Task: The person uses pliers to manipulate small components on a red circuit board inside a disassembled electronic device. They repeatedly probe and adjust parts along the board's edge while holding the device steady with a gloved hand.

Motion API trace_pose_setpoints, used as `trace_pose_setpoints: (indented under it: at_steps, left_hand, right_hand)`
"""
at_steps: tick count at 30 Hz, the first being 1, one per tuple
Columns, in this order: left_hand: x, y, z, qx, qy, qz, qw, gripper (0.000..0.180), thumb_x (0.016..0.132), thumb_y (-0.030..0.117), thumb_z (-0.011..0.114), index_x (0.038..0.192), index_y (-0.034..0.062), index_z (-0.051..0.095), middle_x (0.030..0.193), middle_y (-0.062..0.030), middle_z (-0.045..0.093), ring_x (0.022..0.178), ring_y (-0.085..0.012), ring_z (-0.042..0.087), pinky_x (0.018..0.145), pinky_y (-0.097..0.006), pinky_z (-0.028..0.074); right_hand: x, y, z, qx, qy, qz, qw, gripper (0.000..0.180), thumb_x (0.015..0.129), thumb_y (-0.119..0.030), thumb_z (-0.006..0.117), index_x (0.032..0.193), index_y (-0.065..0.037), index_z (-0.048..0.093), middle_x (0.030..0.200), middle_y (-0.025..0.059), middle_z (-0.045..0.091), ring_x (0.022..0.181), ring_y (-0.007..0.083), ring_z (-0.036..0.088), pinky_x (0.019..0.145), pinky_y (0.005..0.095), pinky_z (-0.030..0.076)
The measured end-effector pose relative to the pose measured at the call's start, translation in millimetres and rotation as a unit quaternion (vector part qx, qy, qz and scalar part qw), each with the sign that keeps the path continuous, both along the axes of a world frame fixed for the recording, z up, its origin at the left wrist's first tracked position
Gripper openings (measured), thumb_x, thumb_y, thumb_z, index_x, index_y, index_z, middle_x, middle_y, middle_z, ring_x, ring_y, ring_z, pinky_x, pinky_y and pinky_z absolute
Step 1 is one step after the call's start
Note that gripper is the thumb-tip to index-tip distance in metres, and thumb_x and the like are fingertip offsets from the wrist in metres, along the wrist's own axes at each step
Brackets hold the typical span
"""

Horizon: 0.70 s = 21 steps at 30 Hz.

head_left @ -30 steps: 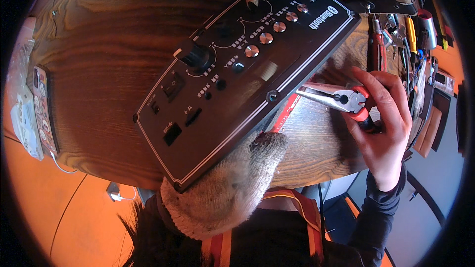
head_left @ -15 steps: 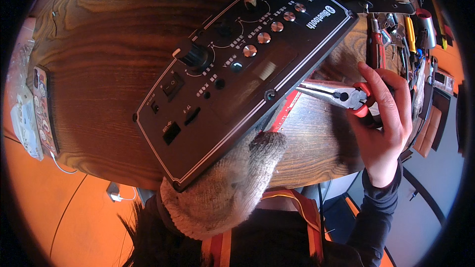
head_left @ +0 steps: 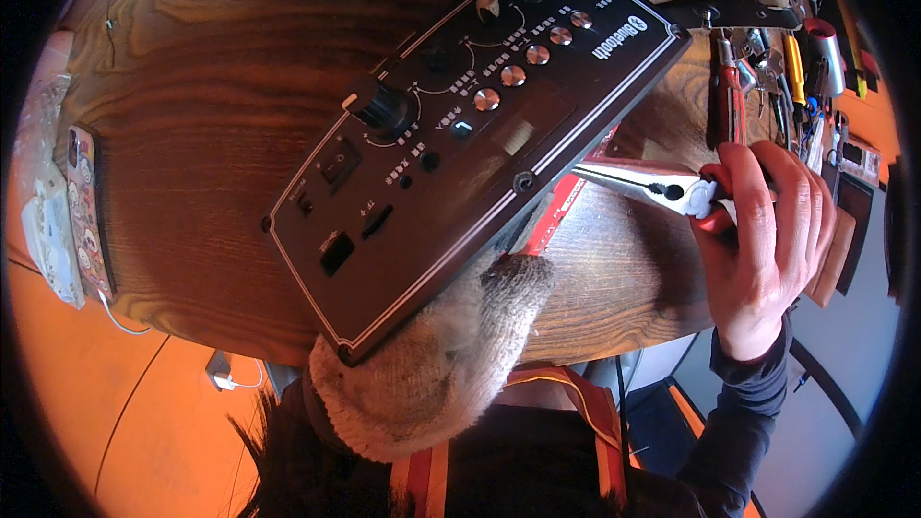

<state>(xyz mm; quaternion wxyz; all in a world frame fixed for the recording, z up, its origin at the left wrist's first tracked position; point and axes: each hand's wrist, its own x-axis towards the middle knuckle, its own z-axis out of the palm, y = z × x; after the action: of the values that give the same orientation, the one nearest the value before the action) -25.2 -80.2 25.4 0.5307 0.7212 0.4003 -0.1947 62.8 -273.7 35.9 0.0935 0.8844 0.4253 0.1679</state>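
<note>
**Dark panel held over a wooden table, pliers at its edge**

The wooden table has a dark, strong grain and fills most of the view. Around it the floor is orange. At the left edge of the table lies a phone in a patterned case, with a white cable going down from it. At the far right edge there is a row of hand tools, among them a tool with red handles.

The left hand wears a light knitted glove and comes up from the near edge of the table. It grips the near corner of a dark control panel with knobs and small buttons, which is held tilted above the table. The right hand is bare and closed around the red handles of the pliers. The thin nose points left and reaches the right long edge of the panel, near a small screw hole; whether it touches, I cannot tell.
</note>
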Motion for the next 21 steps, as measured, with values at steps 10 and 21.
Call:
trace_pose_setpoints:
  at_steps: [10, 21]
  left_hand:
    - [-13.8, 4.3, -23.6, -0.043, -0.269, -0.057, 0.961, 0.036, 0.071, 0.014, 0.069, 0.104, 0.0017, 0.061, 0.082, -0.0103, 0.064, 0.075, -0.0198, 0.061, 0.071, -0.032, 0.047]
    - [-15.1, 17.9, -7.4, -0.117, -0.289, -0.112, 0.944, 0.031, 0.071, 0.014, 0.069, 0.099, 0.0018, 0.064, 0.080, -0.0100, 0.067, 0.077, -0.0165, 0.063, 0.071, -0.030, 0.049]
  right_hand:
    - [-13.5, 3.7, 9.6, 0.082, 0.290, -0.086, 0.950, 0.035, 0.056, 0.006, 0.065, 0.089, 0.002, 0.053, 0.082, 0.0141, 0.050, 0.072, 0.0309, 0.054, 0.064, 0.0333, 0.044]
    - [-14.2, 4.1, 16.1, 0.137, 0.641, -0.111, 0.747, 0.020, 0.061, -0.001, 0.065, 0.076, -0.002, 0.052, 0.066, 0.0125, 0.050, 0.058, 0.0288, 0.054, 0.055, 0.0339, 0.043]
